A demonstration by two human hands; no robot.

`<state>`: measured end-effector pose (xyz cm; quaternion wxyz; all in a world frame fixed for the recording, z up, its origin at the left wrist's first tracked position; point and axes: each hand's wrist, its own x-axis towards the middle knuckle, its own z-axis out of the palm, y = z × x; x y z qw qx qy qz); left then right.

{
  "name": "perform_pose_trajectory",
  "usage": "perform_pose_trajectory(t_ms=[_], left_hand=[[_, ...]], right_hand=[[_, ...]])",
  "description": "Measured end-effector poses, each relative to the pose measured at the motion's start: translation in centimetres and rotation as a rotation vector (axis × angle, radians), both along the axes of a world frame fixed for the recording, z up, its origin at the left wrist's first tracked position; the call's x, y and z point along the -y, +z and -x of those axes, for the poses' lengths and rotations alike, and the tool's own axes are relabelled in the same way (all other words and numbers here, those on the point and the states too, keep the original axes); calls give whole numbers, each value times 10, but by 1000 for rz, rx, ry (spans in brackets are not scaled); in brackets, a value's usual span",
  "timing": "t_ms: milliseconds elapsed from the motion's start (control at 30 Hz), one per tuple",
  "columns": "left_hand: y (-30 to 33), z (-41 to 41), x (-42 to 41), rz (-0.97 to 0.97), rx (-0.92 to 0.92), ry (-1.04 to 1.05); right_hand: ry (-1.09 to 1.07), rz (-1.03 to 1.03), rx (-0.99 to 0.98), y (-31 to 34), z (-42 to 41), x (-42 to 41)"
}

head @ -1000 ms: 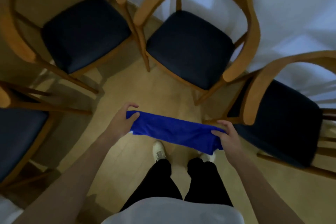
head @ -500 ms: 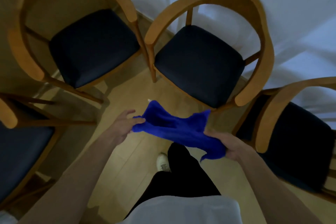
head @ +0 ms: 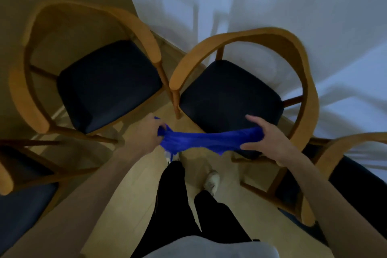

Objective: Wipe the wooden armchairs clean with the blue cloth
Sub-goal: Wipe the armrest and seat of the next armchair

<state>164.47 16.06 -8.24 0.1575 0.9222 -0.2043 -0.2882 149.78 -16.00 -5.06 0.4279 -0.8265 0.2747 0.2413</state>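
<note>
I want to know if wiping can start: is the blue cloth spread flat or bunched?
Bunched: the blue cloth is pulled into a wrinkled band between the left hand and right hand.

My blue cloth (head: 206, 140) hangs bunched and stretched across the frame's centre. Four wooden armchairs with dark seats ring it: one upper left (head: 31, 98), one centre right (head: 301, 69), one at the left edge (head: 4, 182), one at the right edge (head: 330, 153).
</note>
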Motion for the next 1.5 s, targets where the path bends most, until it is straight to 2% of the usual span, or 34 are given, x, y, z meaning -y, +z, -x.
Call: perform_pose_trajectory(t_ms=[67,167,333,533,633,767,900,1133,1300,1400,1500], left_hand=[[3,-35,6,19,65,7],[17,-88,16,112,164,-89],[53,-168,32,381,143,-120],[68,-230,66,450,188,-119],[66,-244,81,477,103,-60],[58,-248,100,474,28,-151],[41,-253,138,406,37,-221],[9,-275,239,374,118,-298],[-27,-300,311,361,238,-262],[-59,-302,333,336,223,-318],[-103,-296,331,262,229,-464]], right_hand=[[181,267,12,12,-30,5],[160,433,102,24,-66,18],[-7,334,340,51,-113,35],[-164,373,427,59,-134,50],[-199,374,393,61,-128,65],[-173,281,299,60,-106,87],[-203,136,199,47,-91,119],[-349,308,127,3,-105,182],[-494,310,106,-42,-129,230],[-469,352,80,-76,-133,244],[-361,371,63,-121,-132,239]])
